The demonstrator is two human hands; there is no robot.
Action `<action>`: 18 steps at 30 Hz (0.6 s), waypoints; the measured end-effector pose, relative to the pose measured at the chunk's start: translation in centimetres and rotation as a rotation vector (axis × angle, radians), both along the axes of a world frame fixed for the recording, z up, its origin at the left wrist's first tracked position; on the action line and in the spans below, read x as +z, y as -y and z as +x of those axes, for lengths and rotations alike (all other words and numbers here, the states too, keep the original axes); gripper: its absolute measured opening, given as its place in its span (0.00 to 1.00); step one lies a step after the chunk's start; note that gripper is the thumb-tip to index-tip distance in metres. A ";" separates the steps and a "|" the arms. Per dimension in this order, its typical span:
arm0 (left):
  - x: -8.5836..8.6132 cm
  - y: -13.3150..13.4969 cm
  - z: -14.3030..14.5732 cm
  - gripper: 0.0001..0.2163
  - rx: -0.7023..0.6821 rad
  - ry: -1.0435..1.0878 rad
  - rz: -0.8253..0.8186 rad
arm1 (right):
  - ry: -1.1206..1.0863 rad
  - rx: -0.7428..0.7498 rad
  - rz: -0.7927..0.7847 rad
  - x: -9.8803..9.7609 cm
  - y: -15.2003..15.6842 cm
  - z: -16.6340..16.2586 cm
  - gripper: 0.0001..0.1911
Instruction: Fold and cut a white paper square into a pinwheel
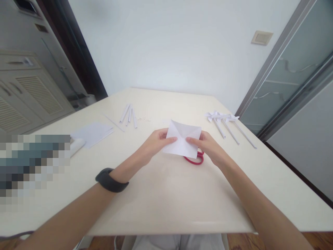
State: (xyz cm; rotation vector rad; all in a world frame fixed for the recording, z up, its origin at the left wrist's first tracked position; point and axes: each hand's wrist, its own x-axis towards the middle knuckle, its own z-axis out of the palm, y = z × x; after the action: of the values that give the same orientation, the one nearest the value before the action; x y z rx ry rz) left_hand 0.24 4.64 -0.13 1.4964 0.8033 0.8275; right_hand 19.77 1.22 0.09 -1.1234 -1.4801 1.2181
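A white square of paper [183, 139] with diagonal creases is held up over the middle of the cream table [166, 194]. My left hand [153, 143] pinches its left edge, thumb on top. My right hand [208, 146] pinches the right lower edge in the same way. Red-handled scissors [195, 159] lie on the table just below the paper, partly hidden by it and by my right hand. A dark band sits on my left wrist [111, 180].
Several rolled white paper sticks [128, 114] lie at the back left. Paper pinwheels on sticks [226, 125] lie at the back right. A stack of white sheets [92, 133] rests at the left. A wall stands behind the table, a glass door to the right.
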 end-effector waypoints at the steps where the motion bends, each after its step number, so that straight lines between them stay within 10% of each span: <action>1: 0.0 0.0 0.0 0.20 0.010 -0.003 -0.017 | 0.000 0.008 0.002 0.1 0.0 0.0 0.13; 18: 0.6 -0.1 -0.2 0.21 0.091 -0.081 0.156 | 0.105 -0.019 0.070 -0.2 -0.2 0.1 0.06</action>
State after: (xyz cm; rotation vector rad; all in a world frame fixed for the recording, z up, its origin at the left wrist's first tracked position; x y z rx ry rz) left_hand 0.05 4.69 0.42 1.6488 0.8887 0.9195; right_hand 19.84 1.38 -0.13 -1.1660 -1.5752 1.1002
